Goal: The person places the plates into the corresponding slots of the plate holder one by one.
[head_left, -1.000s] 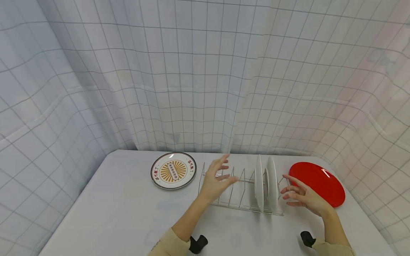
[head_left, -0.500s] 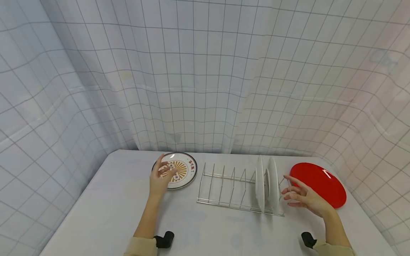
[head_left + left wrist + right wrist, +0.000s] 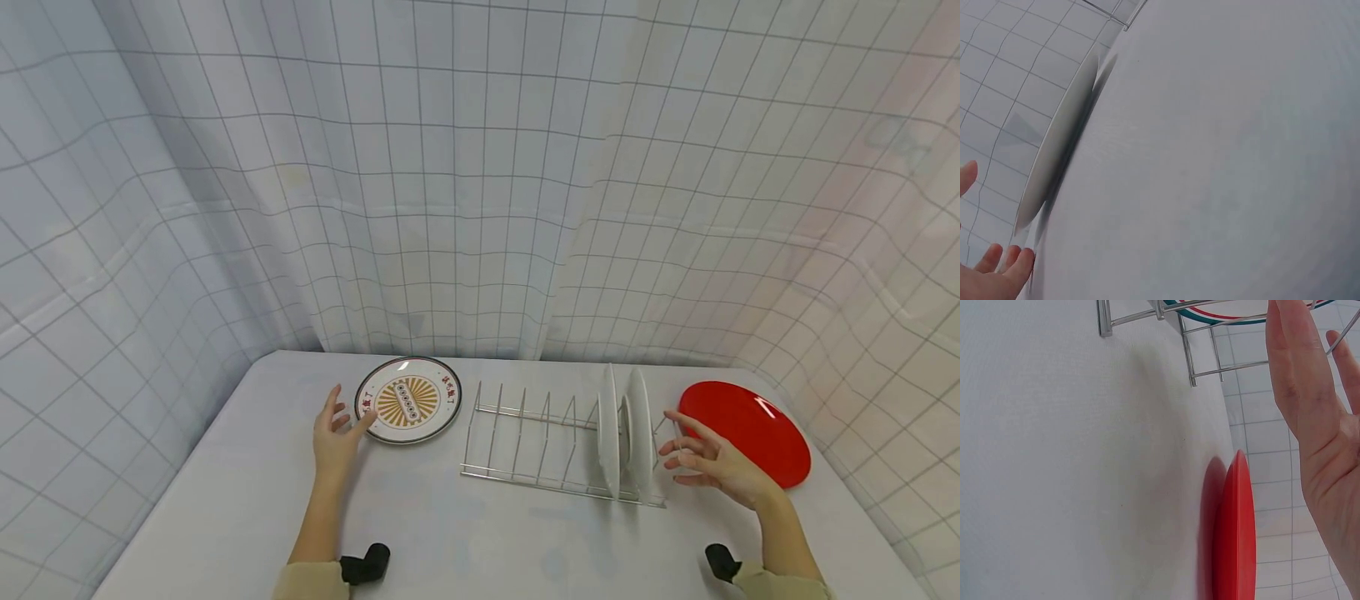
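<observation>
Head view first: nearest us, beige cloth sleeves (image 3: 311, 581) and black camera mounts (image 3: 367, 564) lie low over the smooth white table (image 3: 225, 517). Just beyond, our right hand (image 3: 716, 467) grips nothing, its fingers loosely spread between the silver wire rack (image 3: 525, 482) and a glossy red oval plate (image 3: 746, 429) lying flat; whether a fingertip meets the wire, we cannot tell. Inside the rack's right end stand the upright white plates (image 3: 609, 433), and the slots further left hold none. Across on the other side, our left hand (image 3: 335, 442) has its thumb and fingers spread wide, pinching nothing. Its thumb overlaps the near left rim of the target, a glossy round white plate with a dark border and gold sunburst (image 3: 407, 400), lying flat left of the rack; contact is unclear. We judge the step in hand to be taking hold of that plate. Left wrist view shows shadow beneath its raised rim, so we would do well to slide the fingertips under there, bring the thumb down on top, and pinch firmly before lifting. Gripping too shallowly could let the glazed edge slip. Furthest off hangs the white grid-patterned curtain (image 3: 450, 208), close behind the plate, so we should lift rather than push away.
</observation>
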Motion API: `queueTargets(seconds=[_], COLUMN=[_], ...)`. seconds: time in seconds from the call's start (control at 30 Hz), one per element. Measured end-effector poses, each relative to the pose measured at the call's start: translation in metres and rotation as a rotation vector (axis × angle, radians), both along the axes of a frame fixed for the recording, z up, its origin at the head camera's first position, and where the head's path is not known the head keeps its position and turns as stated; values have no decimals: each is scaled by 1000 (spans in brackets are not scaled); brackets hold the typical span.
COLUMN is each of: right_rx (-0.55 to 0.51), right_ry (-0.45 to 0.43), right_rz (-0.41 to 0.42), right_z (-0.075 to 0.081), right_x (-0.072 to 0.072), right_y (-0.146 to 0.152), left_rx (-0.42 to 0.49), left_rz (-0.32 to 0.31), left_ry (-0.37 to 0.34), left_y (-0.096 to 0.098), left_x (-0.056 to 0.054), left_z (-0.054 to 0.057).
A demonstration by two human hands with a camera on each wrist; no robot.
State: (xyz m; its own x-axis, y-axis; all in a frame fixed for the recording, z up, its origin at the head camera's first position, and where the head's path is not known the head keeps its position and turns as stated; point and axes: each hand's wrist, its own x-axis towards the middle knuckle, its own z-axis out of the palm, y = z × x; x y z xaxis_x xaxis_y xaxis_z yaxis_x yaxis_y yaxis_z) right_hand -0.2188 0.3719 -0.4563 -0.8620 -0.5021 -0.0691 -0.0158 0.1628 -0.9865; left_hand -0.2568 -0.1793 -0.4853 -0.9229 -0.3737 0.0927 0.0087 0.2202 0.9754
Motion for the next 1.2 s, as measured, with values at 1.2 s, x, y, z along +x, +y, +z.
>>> queueTargets(seconds=[1.2], right_rx=[-6], right_ry=[9], right_rz=[11], right_z=[-1], right_x=[-1], right_y=[0], left_rx=[230], left_rz=[-264], left_ry=[-171], left_y=[-2], left_x=[-14], left_z=[-13])
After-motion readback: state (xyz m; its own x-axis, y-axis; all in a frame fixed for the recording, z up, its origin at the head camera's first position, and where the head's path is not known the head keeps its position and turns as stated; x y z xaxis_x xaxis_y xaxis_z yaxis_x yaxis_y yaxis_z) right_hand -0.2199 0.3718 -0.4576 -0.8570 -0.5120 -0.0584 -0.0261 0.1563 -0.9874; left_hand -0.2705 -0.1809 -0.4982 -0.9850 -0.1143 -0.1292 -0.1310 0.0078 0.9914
